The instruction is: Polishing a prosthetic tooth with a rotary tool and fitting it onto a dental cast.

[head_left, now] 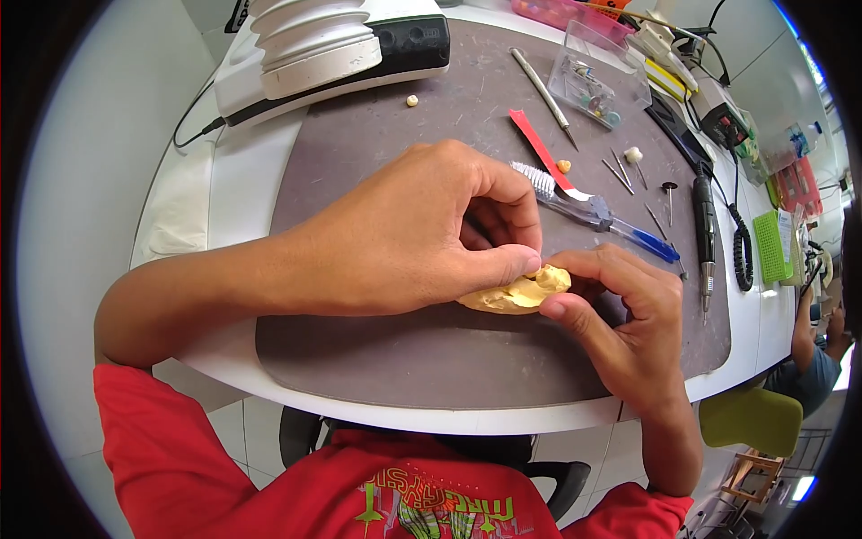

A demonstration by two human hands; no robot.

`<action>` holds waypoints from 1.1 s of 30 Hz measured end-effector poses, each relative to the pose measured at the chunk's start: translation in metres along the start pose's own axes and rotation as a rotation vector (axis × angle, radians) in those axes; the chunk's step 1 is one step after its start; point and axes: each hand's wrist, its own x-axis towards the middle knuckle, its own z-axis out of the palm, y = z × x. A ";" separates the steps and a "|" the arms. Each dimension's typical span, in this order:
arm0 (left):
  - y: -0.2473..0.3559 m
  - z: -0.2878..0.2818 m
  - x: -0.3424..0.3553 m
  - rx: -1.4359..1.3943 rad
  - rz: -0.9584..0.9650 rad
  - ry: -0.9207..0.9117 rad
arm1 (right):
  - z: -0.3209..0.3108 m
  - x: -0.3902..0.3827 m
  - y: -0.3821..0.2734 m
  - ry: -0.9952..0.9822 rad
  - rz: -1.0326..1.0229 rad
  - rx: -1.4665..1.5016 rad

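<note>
Just above the mat's near half, my right hand [633,305] grips the right end of a yellow plaster dental model [507,301] between thumb and fingers. From the left, my left hand [431,225] reaches over the model, thumb and forefinger pinched together at its top edge. Whatever sits between those fingertips is too small and covered to make out. The left hand hides part of the model's far side. Beyond the hands lie a brush [588,211] with white bristles and a clear and blue handle, and a small tooth-coloured crown [564,166].
A grey-brown mat [431,359] covers the white table. A white ribbed hose [314,49] stands back left, near another small crown [412,101]. Toward the right are a metal pen-like tool [543,94], a clear box [597,85] and a black rotary handpiece [705,225]. Another person [813,368] sits far right.
</note>
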 end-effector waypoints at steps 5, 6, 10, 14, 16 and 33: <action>0.000 0.000 0.000 0.025 0.009 -0.004 | 0.002 -0.001 0.003 0.009 0.013 0.017; 0.000 0.000 0.001 0.025 0.008 -0.003 | 0.003 -0.002 0.004 0.022 0.006 0.024; 0.002 0.000 0.001 0.016 0.002 -0.031 | 0.001 -0.001 0.001 0.010 0.000 0.008; 0.000 -0.001 0.001 0.008 -0.001 -0.052 | 0.000 -0.001 0.000 -0.003 -0.007 -0.010; 0.000 0.000 0.000 0.011 0.020 -0.032 | 0.000 -0.001 0.000 -0.015 -0.006 -0.013; 0.002 -0.001 -0.004 0.149 0.035 0.040 | 0.001 0.000 -0.003 -0.024 0.014 -0.058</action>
